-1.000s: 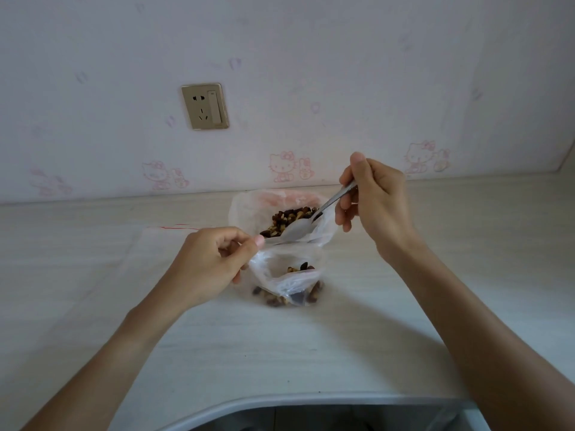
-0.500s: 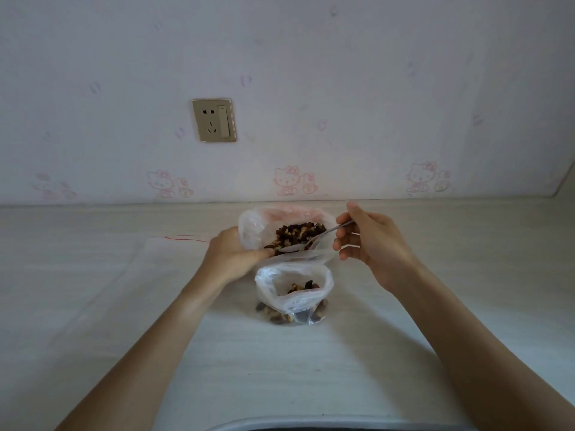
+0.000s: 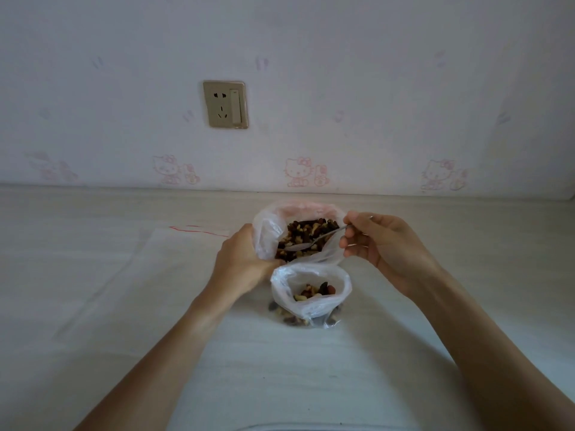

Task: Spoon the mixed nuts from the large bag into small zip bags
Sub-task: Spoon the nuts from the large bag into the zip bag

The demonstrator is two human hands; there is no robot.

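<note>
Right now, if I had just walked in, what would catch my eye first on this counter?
Probably the large clear plastic bag of dark mixed nuts at the middle of the pale counter, its rim gripped by the left hand while the right hand dips a thin metal spoon into it. Just in front stands a small clear zip bag, open and partly filled. Behind, a gold wall socket stands out.

left fingertips (image 3: 273,262) behind large bag (image 3: 267,231)
</note>
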